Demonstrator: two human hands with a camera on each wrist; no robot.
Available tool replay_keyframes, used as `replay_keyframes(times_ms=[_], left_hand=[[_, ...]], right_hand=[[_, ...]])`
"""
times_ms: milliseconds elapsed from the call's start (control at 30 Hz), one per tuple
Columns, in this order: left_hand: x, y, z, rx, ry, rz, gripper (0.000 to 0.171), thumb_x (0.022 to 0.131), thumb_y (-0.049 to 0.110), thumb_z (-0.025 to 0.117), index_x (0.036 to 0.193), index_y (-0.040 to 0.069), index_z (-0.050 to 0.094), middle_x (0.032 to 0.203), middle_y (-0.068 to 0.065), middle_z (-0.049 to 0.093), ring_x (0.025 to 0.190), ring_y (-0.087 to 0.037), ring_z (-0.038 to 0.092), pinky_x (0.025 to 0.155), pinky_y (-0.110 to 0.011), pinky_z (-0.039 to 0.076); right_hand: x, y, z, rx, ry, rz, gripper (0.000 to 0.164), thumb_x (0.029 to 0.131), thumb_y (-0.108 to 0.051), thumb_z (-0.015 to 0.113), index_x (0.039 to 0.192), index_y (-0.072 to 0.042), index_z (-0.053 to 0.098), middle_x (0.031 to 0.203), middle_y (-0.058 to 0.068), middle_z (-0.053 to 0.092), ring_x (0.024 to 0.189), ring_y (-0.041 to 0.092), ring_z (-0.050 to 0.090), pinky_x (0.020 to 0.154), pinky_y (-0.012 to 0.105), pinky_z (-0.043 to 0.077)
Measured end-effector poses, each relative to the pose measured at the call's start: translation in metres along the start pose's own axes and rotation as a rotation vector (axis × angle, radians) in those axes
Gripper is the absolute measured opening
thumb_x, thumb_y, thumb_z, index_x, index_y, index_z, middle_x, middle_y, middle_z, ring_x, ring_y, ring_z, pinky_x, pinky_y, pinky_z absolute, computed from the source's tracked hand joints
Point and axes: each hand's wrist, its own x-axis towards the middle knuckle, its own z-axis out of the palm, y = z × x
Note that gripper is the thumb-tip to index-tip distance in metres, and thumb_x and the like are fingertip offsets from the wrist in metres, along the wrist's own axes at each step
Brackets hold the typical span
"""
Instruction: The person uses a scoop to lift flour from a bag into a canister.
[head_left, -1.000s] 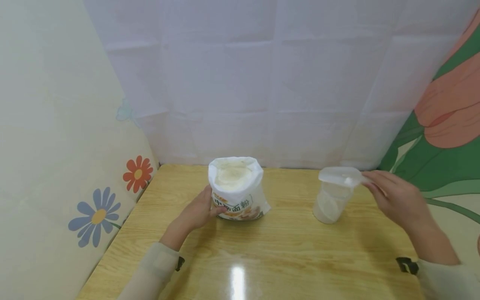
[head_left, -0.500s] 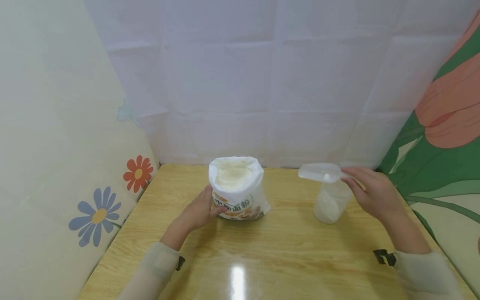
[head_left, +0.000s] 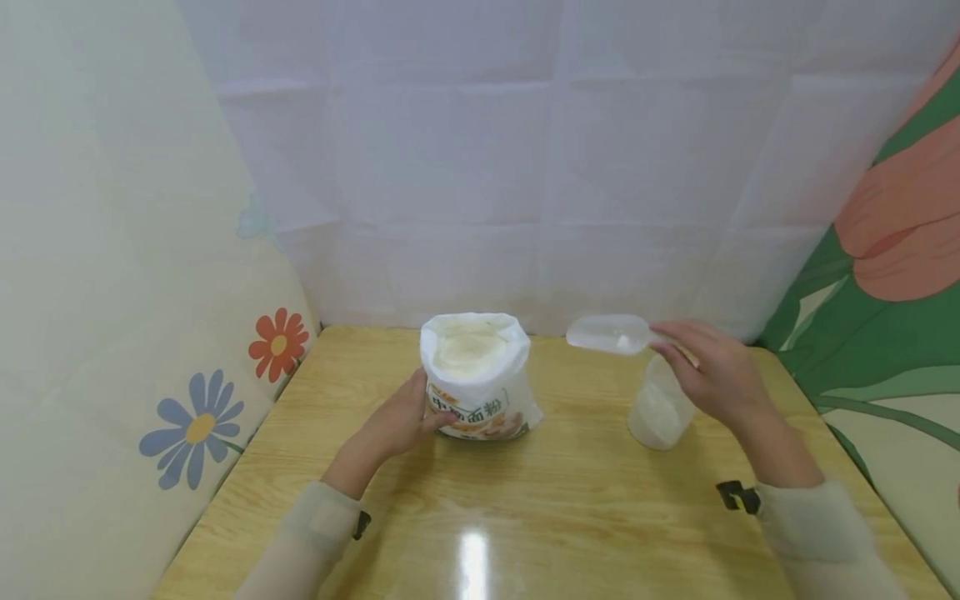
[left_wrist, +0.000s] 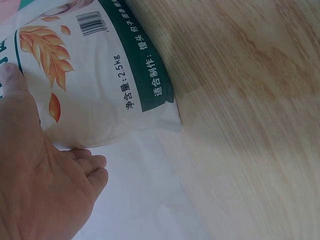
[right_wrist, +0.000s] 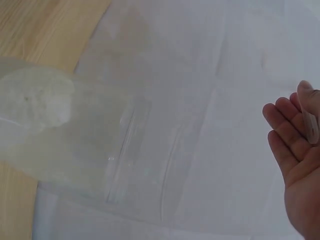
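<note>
- Leftward, since the earlier frame, the scoop (head_left: 606, 333) has been carried by the right hand (head_left: 716, 371); the flour bag (head_left: 487, 408) and the clear container (head_left: 658, 412) are left standing in about the same places.
- Nearest, pale sleeves (head_left: 817, 529) are seen over the wooden table (head_left: 600, 525).
- Beyond them, the bag is gripped at its left side by the left hand (head_left: 393, 423), thumb laid on the printed front, other fingers bent around the side. It is kept upright, its mouth open and pale powder visible within.
- To the right, the container is partly hidden by the right hand; pale powder is seen through its wall.
- Above table height, the scoop's handle is pinched between right thumb and fingers. Its bowl is held between bag and container, near the container, with a small white clump by the handle; whether more powder is held cannot be told.
- Returning the scoop towards the bag is judged the step in hand; next, its tip probably needs to be brought over the open mouth and dipped, the bag held steady.
- Farthest, a creased white cloth (head_left: 450, 167) is hung.
</note>
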Motion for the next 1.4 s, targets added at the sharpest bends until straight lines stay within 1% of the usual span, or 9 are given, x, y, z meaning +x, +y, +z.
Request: replay_keyframes(times_ms=[200, 367, 600, 733, 833, 900, 933, 1233, 1400], left_hand=[[-0.001, 0.001, 0.0, 0.01, 0.003, -0.002, 0.095, 0.094, 0.051, 0.064, 0.16, 0.011, 0.008, 0.149, -0.012, 0.043, 0.146, -0.03, 0.037, 0.121, -0.047, 0.033], [-0.001, 0.004, -0.001, 0.005, 0.002, -0.005, 0.094, 0.095, 0.05, 0.065, 0.159, 0.009, 0.01, 0.147, -0.013, 0.044, 0.144, -0.031, 0.039, 0.121, -0.047, 0.034], [0.0, 0.004, -0.003, -0.001, 0.001, 0.001, 0.092, 0.094, 0.049, 0.065, 0.158, 0.01, 0.012, 0.144, -0.011, 0.046, 0.143, -0.029, 0.041, 0.12, -0.045, 0.035], [0.0, 0.004, -0.003, -0.006, 0.005, 0.007, 0.093, 0.094, 0.05, 0.065, 0.159, 0.01, 0.012, 0.146, -0.011, 0.045, 0.143, -0.029, 0.04, 0.12, -0.045, 0.035], [0.0, 0.003, -0.002, -0.002, 0.006, 0.012, 0.094, 0.094, 0.049, 0.066, 0.159, 0.009, 0.011, 0.147, -0.013, 0.045, 0.144, -0.029, 0.039, 0.121, -0.045, 0.034], [0.0, 0.003, -0.001, 0.008, 0.005, 0.008, 0.094, 0.094, 0.049, 0.065, 0.159, 0.009, 0.011, 0.147, -0.013, 0.044, 0.144, -0.029, 0.039, 0.121, -0.045, 0.034], [0.0, 0.002, -0.001, 0.014, 0.006, 0.006, 0.094, 0.094, 0.049, 0.065, 0.159, 0.009, 0.011, 0.147, -0.013, 0.044, 0.144, -0.029, 0.039, 0.121, -0.044, 0.034], [-0.001, 0.004, -0.002, 0.01, 0.008, 0.003, 0.093, 0.094, 0.048, 0.066, 0.159, 0.009, 0.012, 0.143, -0.012, 0.047, 0.142, -0.029, 0.041, 0.12, -0.045, 0.036], [0.0, 0.005, -0.002, 0.013, 0.008, -0.002, 0.093, 0.094, 0.046, 0.067, 0.159, 0.009, 0.012, 0.144, -0.011, 0.046, 0.143, -0.028, 0.041, 0.12, -0.045, 0.035]], right_hand=[[0.016, -0.007, 0.012, 0.017, 0.009, -0.056, 0.065, 0.106, -0.052, 0.04, 0.11, 0.004, 0.072, 0.102, 0.019, 0.074, 0.091, 0.035, 0.07, 0.081, 0.038, 0.055], [0.026, -0.015, 0.019, 0.038, -0.001, -0.065, 0.065, 0.106, -0.052, 0.039, 0.109, 0.003, 0.073, 0.101, 0.018, 0.074, 0.09, 0.034, 0.07, 0.076, 0.047, 0.056], [0.037, -0.021, 0.029, 0.074, -0.02, -0.065, 0.063, 0.105, -0.053, 0.04, 0.109, 0.001, 0.073, 0.101, 0.015, 0.075, 0.091, 0.033, 0.071, 0.078, 0.048, 0.058], [0.044, -0.025, 0.034, 0.081, -0.048, -0.075, 0.043, 0.104, -0.039, 0.056, 0.11, 0.0, 0.074, 0.102, 0.014, 0.075, 0.093, 0.032, 0.071, 0.081, 0.048, 0.059], [0.051, -0.03, 0.037, 0.07, -0.093, -0.062, 0.024, 0.095, -0.018, 0.072, 0.111, 0.0, 0.073, 0.103, 0.014, 0.075, 0.094, 0.032, 0.071, 0.081, 0.049, 0.06], [0.056, -0.034, 0.038, 0.052, -0.125, -0.047, 0.025, 0.089, -0.008, 0.077, 0.112, -0.001, 0.073, 0.104, 0.013, 0.075, 0.095, 0.032, 0.071, 0.08, 0.049, 0.06], [0.059, -0.036, 0.038, 0.048, -0.14, -0.038, 0.026, 0.087, -0.005, 0.078, 0.112, 0.0, 0.073, 0.104, 0.013, 0.075, 0.094, 0.032, 0.071, 0.08, 0.05, 0.06], [0.079, -0.046, 0.042, 0.035, -0.286, 0.022, 0.023, 0.093, -0.007, 0.072, 0.115, 0.0, 0.072, 0.11, 0.014, 0.074, 0.102, 0.033, 0.07, 0.088, 0.051, 0.059], [0.089, -0.05, 0.043, 0.024, -0.368, 0.013, 0.022, 0.095, -0.006, 0.068, 0.116, 0.001, 0.071, 0.112, 0.016, 0.073, 0.103, 0.034, 0.069, 0.089, 0.05, 0.059]])
